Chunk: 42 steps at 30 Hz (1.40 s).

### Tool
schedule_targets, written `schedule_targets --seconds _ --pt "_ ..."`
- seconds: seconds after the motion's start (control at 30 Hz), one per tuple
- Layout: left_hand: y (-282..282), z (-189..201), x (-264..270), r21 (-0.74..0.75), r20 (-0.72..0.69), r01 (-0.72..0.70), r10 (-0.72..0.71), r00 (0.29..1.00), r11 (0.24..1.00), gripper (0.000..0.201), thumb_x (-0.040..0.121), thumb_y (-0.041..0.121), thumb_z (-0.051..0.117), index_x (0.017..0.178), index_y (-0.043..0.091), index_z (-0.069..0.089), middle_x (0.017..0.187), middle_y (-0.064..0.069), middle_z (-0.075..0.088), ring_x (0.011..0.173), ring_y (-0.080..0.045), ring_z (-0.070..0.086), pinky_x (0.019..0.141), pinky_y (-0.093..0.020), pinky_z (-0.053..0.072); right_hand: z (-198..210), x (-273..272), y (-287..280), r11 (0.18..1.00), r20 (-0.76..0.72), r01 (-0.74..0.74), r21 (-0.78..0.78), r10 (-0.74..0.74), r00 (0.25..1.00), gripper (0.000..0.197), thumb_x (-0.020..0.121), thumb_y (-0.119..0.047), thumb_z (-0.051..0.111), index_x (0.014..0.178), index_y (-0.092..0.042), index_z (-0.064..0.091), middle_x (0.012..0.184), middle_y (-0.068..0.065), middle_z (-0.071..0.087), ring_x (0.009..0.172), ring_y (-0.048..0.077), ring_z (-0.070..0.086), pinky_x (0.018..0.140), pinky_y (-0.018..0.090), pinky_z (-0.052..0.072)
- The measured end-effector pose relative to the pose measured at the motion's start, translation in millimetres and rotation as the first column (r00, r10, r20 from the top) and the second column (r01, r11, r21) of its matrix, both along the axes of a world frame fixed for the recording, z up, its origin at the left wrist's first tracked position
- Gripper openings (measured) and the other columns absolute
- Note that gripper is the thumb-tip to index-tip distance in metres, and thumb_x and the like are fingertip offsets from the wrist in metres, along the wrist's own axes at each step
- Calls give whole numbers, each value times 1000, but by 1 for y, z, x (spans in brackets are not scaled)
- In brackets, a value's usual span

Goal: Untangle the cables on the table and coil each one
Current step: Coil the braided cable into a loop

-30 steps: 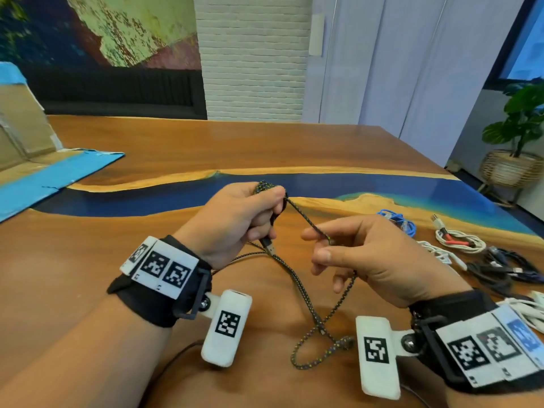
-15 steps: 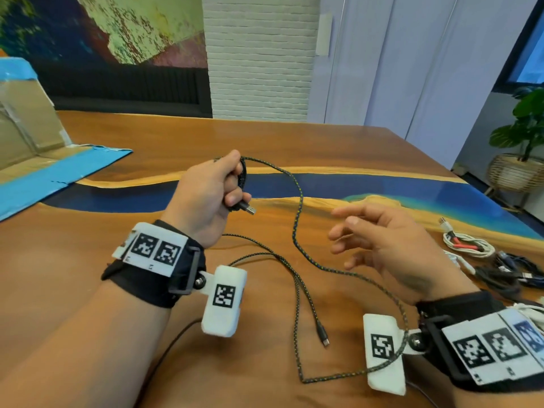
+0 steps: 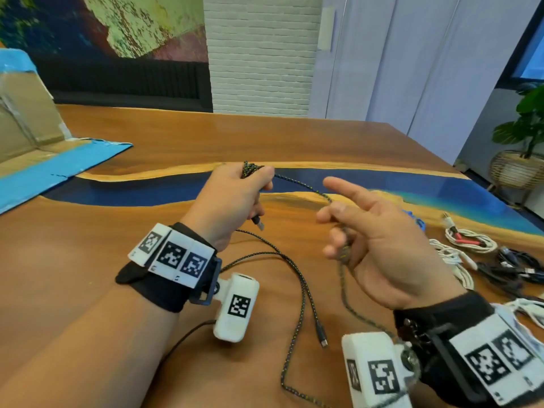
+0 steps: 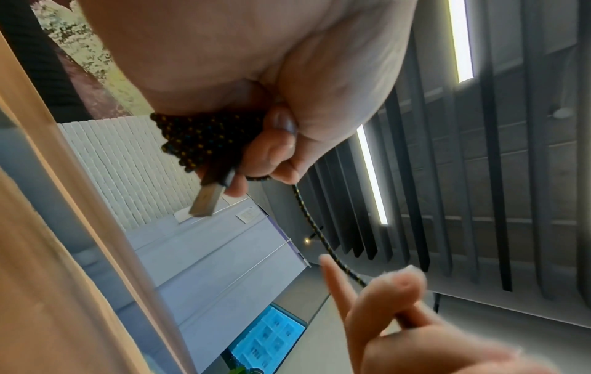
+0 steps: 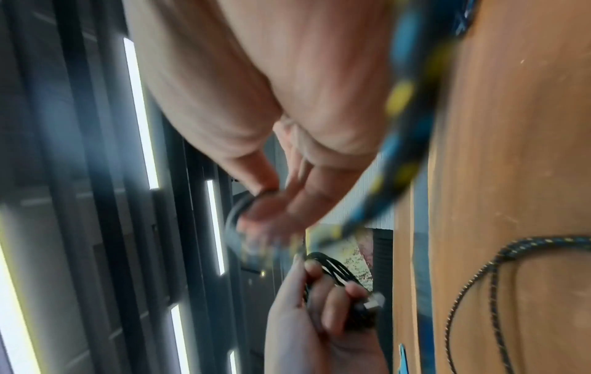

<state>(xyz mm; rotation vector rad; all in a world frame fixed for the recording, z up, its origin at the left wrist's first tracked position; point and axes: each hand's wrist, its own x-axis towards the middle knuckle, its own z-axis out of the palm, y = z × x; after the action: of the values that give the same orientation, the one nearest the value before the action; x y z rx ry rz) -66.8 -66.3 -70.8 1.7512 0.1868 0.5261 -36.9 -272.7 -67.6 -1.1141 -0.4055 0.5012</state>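
White brick and pale panelled walls back a long wooden table point(image 3: 164, 136) with a blue resin river running across it; its far edge lies well beyond the hands, with bare wood between. Above the near middle, the person's left hand point(image 3: 232, 198) is curled tight around several gathered loops of a black braided cable flecked with yellow and blue point(image 3: 303, 290), its metal plug point(image 4: 206, 200) poking out below the fingers. From that fist the cable runs right to the right hand point(image 3: 379, 242), whose index finger points outward while the lower fingers curl loosely around the strand. The slack drops to the tabletop, trails toward the near edge and ends in a loose small plug point(image 3: 323, 341). At the right edge lie a heap of white cables point(image 3: 468, 240), black cables point(image 3: 512, 263) and a small blue cable point(image 3: 416, 217). A flattened cardboard box edged with blue tape point(image 3: 44, 154) occupies the far left. A potted plant in a wicker basket point(image 3: 521, 160) stands on the floor at right.
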Motion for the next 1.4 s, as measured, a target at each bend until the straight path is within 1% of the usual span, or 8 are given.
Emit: schedule_targets --seconds 0.27,0.4,0.5,0.67,0.87,1.03,1.2,1.4 --pt "-26 -3 -17 17 -351 662 -616 705 749 42 103 37 55 73 9 62 44 3 32 41 -14 31 61 -33 46 -9 22 -7 953 -34 295 71 -293 955 28 106 -3 42 103 -10 69 72 4 61 43 8 34 36 19 32" --pt "-29 -3 -17 -376 45 703 -746 665 604 41 100 33 45 78 7 68 47 8 24 37 -11 30 61 -31 48 -15 29 -5 965 61 252 -67 -248 967 25 105 -5 45 108 -11 69 71 1 57 40 8 23 33 17 18" --pt "-26 3 -13 -575 369 675 -589 719 463 41 105 31 37 114 1 64 62 4 34 54 -14 47 85 -32 50 -24 27 -1 938 196 166 -303 -109 974 24 107 -14 48 110 -14 72 70 4 58 38 8 24 35 16 19" --pt "-24 2 -1 -606 349 365 -175 920 707 38 111 18 32 137 -4 48 80 -5 62 85 -23 68 94 -37 52 -33 9 11 862 253 -64 -502 218 943 25 107 -15 47 118 -17 70 75 5 67 35 8 27 35 16 23" --pt "-23 -3 -5 -151 -109 228 -246 963 962 21 106 9 47 117 2 63 78 -10 72 77 -22 68 76 -38 54 -22 6 4 880 377 -49 -472 252 891 31 101 -27 59 82 -8 76 50 6 48 37 17 27 39 24 23" --pt "-24 3 -17 51 -301 527 -490 818 848 46 103 42 54 85 3 71 53 -6 42 51 -22 46 70 -44 52 -12 20 -13 952 447 124 -280 15 894 16 88 -22 71 84 -8 77 53 3 47 45 16 30 43 28 28" --pt "-18 5 -21 -219 -77 620 -647 759 753 37 96 33 52 64 16 59 41 7 25 34 -10 25 59 -28 48 -11 38 -28 957 385 249 -149 -175 906 20 75 -25 73 86 -8 73 51 -11 52 44 11 31 45 28 29" --pt "-18 11 -18 -589 365 678 -604 708 439 44 104 34 36 110 3 66 59 5 36 52 -12 45 80 -30 54 -22 34 -14 930 447 262 -257 -126 885 15 96 -13 65 94 -13 79 60 2 53 41 3 37 40 13 31"
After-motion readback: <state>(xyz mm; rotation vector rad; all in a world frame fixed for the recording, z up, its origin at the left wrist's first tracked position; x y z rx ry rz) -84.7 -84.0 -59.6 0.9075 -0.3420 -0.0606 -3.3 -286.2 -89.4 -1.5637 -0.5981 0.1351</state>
